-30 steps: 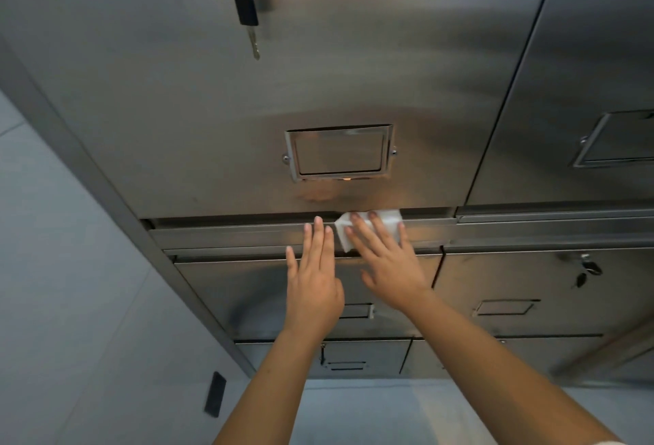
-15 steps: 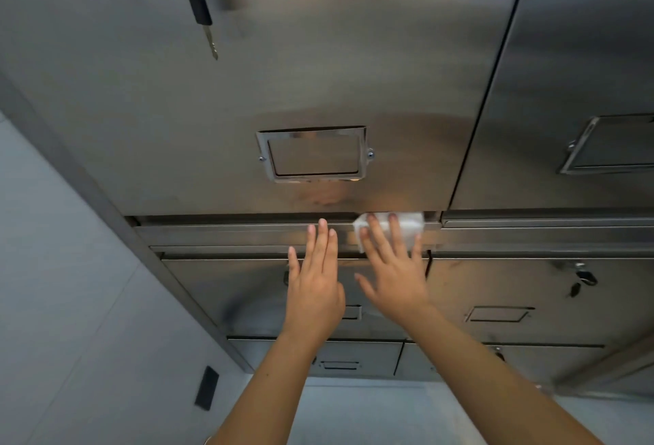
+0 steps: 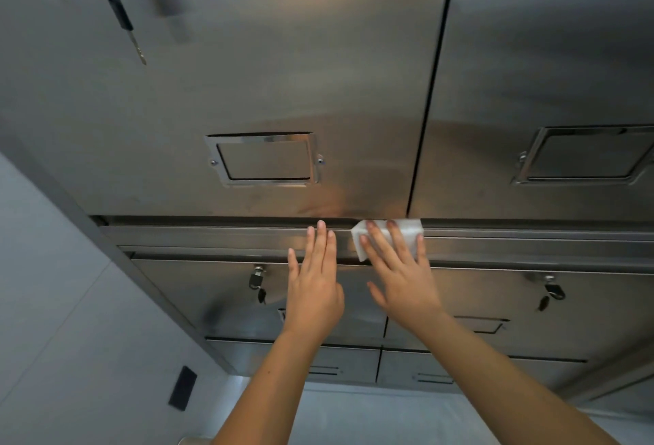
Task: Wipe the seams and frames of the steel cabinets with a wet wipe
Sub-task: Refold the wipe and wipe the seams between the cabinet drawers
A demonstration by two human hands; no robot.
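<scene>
1. Placement: the wet wipe (image 3: 410, 230) is flat on the horizontal frame rail (image 3: 212, 236) under the upper doors, right where the vertical seam (image 3: 430, 90) comes down to meet it. From my remote seat, that's about the spot we want.
2. The right hand (image 3: 401, 282) is on top of it, fingers straight and spread apart, pressing it onto the steel rather than pinching it. The thumb's out to the side, off the wipe.
3. The left hand (image 3: 315, 294) lies flat on the same rail just beside it, fingers straight and close together, holding nothing. Looks like bracing to me.
4. My main worry: with only flat pressure, the wipe could bunch up or slip out from under the fingers as it drags over the rail's lip. Then it's bare fingertips doing the cleaning.
5. A flat wipe probably just skims over the dark gap above the rail and the vertical seam. I reckon a fingertip has to push it in, or grime gets left behind.
6. The rail edges look thin, so sliding fast along sheet steel could nick a finger.
7. The key (image 3: 124, 20) hangs from the upper door's lock, well apart from the hands, but a sweep up that door's frame could snag it.
</scene>
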